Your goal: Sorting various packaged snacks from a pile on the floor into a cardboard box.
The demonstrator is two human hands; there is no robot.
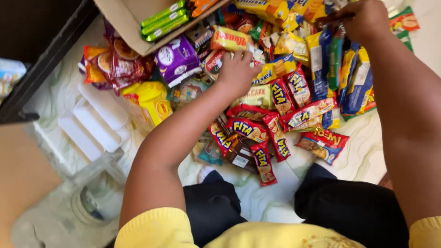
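A heap of snack packets covers the floor in front of me: red cracker packs (250,130), blue and yellow biscuit packs (356,80), a purple bag (177,59). My left hand (236,71) rests palm down on the pile, its fingers touching a yellow and blue packet (274,70) and a small red and white pack (213,62). At the top right, my right hand (365,18) is closed on a thin dark packet (333,19) above the heap. My knees in dark trousers are at the bottom.
A cardboard box (124,23) holding green packs (165,18) lies tilted at the top. White foam trays (98,121) and a clear plastic container (87,202) lie left. A dark cabinet edge (41,64) runs along the upper left. The floor is pale marble.
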